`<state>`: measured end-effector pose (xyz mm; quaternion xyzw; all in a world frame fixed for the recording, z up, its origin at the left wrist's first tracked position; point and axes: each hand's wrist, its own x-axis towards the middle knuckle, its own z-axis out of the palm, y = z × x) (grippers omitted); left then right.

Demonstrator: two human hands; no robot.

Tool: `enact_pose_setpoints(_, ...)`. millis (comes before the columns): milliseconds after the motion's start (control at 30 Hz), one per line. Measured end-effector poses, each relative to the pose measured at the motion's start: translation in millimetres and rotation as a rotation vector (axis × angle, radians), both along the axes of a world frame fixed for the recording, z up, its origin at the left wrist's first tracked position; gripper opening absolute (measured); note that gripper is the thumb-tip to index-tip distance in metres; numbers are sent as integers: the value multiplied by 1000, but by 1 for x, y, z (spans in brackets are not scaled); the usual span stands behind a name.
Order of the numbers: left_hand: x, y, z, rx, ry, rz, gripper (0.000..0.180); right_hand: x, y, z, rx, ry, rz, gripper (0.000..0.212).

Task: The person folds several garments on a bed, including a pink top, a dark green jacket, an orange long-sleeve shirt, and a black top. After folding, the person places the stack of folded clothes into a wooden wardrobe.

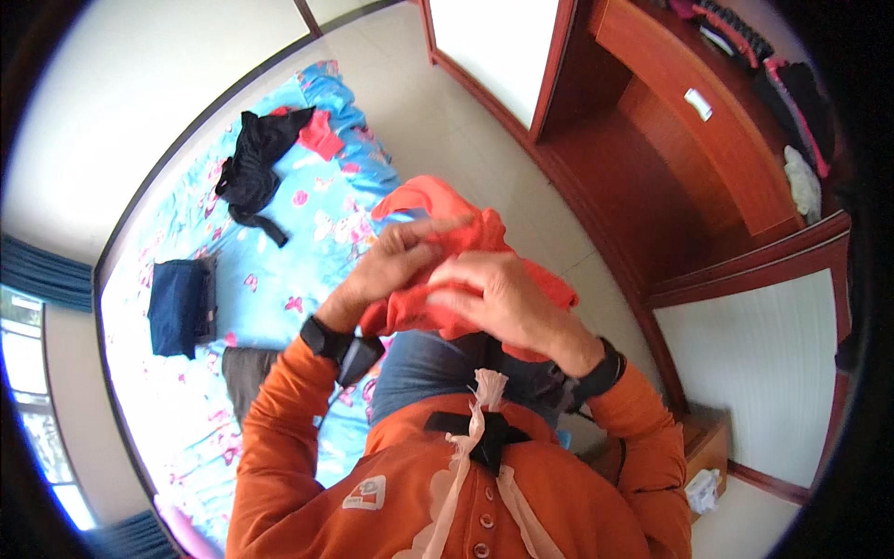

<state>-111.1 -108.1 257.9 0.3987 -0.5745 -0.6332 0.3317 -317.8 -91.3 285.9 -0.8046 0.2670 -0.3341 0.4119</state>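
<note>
The left hand (395,261) and right hand (498,293) are resting close together on a red garment (489,231); whether either is clamping down on it, one cannot tell. Working it neatly is probably calling for pinching opposite edges and drawing creases out evenly. The garment, bright and soft-looking, is bunching in loose folds before the person (410,508), beside the bed (244,289).

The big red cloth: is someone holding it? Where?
The big red cloth has the left hand on its left, the right hand on its right; whether they grip is unclear.
</note>
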Motion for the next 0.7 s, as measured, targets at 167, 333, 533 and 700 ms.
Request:
enact_pose_setpoints(167,1,66,-27,144,389,53,54,12,-7,-43,138,-32,-51,29)
enact_pose_setpoints(333,-3,99,-49,265,293,356,64,-8,-1,-73,379,-38,133,34)
enact_pose_setpoints(533,19,111,-63,409,454,410,73,-56,0,-100,357,239,160,31)
enact_pose_setpoints(700,18,114,-61,367,320,376,80,-57,2,-79,358,-133,157,20)
